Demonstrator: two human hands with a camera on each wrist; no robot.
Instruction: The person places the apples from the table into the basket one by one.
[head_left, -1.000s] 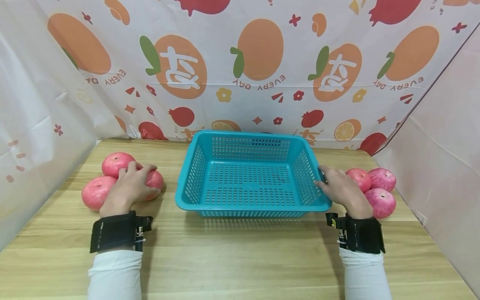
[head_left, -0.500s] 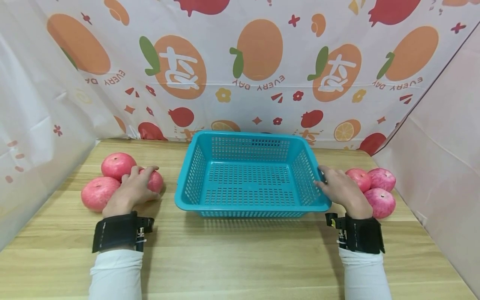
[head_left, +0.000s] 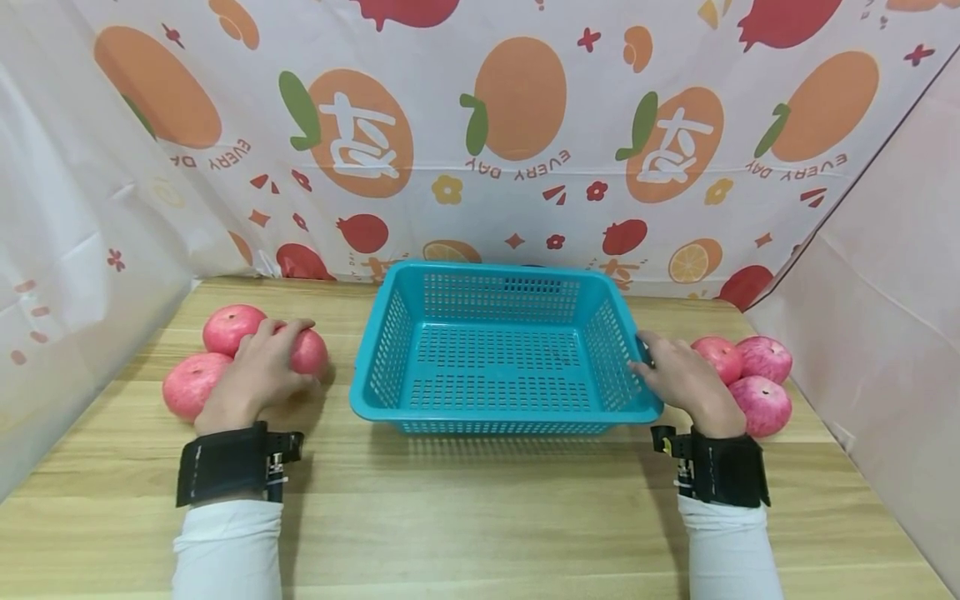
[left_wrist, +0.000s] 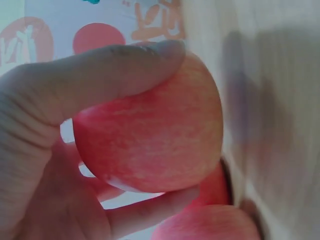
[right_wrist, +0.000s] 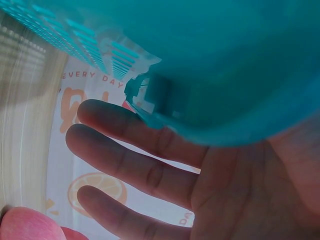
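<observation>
Wooden table (head_left: pixel 480 529) supports the basket (head_left: pixel 506 416); left of the basket, the left hand (head_left: pixel 255 379) grips an apple (left_wrist: pixel 150 145); the right hand (head_left: pixel 684 379) holds the basket's right side. Apparent step: apple pickup; next move likely needs a firm lift.

Screened booth (head_left: pixel 862 333): printed sheeting (head_left: pixel 450 142), tabletop (head_left: pixel 487 517)
</observation>
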